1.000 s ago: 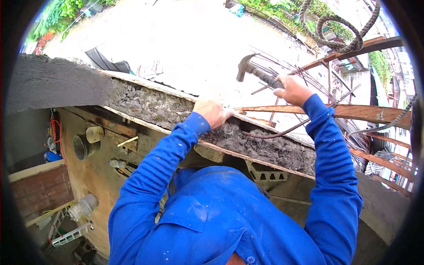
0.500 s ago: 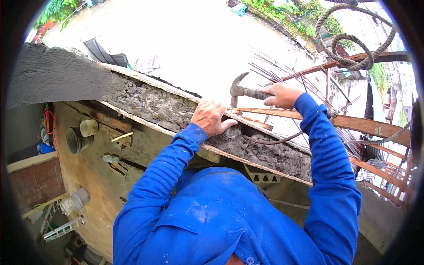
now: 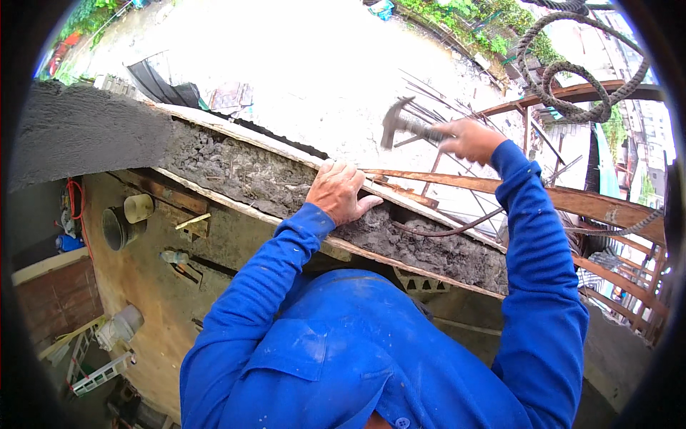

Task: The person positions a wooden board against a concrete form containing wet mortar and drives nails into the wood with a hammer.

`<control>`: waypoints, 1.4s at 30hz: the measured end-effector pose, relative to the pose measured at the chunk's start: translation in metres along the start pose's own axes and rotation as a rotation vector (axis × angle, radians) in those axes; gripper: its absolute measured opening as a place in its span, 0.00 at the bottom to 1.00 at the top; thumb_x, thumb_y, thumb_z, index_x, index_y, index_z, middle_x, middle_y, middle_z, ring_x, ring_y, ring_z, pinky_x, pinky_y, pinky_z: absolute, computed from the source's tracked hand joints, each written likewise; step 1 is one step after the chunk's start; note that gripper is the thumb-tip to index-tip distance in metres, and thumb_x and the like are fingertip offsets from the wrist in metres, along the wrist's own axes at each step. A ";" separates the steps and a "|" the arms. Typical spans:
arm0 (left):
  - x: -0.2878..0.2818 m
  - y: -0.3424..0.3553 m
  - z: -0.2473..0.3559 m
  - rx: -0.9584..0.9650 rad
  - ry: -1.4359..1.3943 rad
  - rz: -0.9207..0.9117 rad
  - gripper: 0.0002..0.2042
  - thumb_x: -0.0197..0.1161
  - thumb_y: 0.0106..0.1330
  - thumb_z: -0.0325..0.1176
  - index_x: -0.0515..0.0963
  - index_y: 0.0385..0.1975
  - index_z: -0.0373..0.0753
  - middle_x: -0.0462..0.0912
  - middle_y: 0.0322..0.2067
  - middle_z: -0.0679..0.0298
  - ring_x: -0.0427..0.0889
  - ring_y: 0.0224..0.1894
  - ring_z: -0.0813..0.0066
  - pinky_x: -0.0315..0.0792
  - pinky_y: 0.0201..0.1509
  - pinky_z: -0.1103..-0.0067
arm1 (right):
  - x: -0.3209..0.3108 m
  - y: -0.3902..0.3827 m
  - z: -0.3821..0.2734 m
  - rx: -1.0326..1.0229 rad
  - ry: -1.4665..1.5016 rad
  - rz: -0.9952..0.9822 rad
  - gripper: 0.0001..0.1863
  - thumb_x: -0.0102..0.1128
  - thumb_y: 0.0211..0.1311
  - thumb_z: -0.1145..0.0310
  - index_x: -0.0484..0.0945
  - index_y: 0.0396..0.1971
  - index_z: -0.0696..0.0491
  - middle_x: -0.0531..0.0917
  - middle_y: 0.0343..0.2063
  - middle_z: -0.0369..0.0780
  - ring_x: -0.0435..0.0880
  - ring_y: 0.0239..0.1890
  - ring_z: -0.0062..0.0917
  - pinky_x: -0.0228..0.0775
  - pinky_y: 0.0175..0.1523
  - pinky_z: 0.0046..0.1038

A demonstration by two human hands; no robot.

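A claw hammer [image 3: 415,129] is held by its handle in my right hand [image 3: 468,141], raised beyond the far side of the wall top; its head is slightly blurred. My left hand [image 3: 339,191] grips the upper edge of the far form board [image 3: 250,138], fingers over the edge and thumb on the inner side. Between this board and the near form board [image 3: 236,198] lies rough grey concrete [image 3: 243,168]. A bent rusty steel bar [image 3: 446,230] comes out of the concrete to the right of my left hand.
Wooden beams [image 3: 607,207] and a coiled rope [image 3: 572,89] are at the right, with thin steel bars [image 3: 429,107] beyond the wall. A plastered grey wall [image 3: 86,136] joins at the left. Lower down at left are buckets [image 3: 123,229] and a ladder [image 3: 103,373].
The hammer and my right hand have risen away from the far board, and the hammer head has tilted. My left hand stays on the board. The view has shifted slightly.
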State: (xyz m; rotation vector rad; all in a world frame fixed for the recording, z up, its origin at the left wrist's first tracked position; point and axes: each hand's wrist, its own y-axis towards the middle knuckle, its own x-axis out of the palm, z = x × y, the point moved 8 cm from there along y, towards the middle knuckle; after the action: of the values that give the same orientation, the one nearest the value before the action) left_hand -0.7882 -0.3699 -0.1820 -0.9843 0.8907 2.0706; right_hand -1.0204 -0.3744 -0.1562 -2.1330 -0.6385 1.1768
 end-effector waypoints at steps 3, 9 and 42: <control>0.002 0.005 0.005 0.022 -0.012 0.005 0.22 0.67 0.50 0.54 0.72 0.22 0.39 0.71 0.24 0.62 0.72 0.34 0.63 0.64 0.41 0.69 | -0.044 -0.004 0.033 0.031 0.168 0.447 0.24 0.55 0.57 0.65 0.71 0.55 0.54 0.79 0.25 0.43 0.78 0.25 0.24 0.72 0.28 0.31; 0.001 0.001 0.003 -0.002 -0.009 -0.006 0.21 0.67 0.50 0.53 0.72 0.22 0.39 0.71 0.25 0.61 0.72 0.34 0.63 0.64 0.41 0.69 | 0.047 0.000 -0.010 -0.077 -0.194 0.035 0.26 0.57 0.52 0.63 0.73 0.53 0.55 0.80 0.42 0.52 0.80 0.46 0.41 0.70 0.53 0.35; 0.004 0.005 0.006 -0.011 0.017 -0.040 0.22 0.67 0.50 0.53 0.72 0.21 0.39 0.72 0.25 0.61 0.72 0.34 0.64 0.65 0.42 0.69 | -0.010 -0.011 -0.006 -0.105 0.036 0.373 0.27 0.57 0.52 0.66 0.71 0.55 0.54 0.80 0.41 0.52 0.80 0.44 0.43 0.71 0.52 0.35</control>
State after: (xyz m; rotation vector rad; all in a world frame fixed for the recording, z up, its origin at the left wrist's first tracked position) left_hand -0.7964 -0.3668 -0.1805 -1.0188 0.8624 2.0379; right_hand -1.0217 -0.3750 -0.1398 -2.4284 -0.2967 1.3163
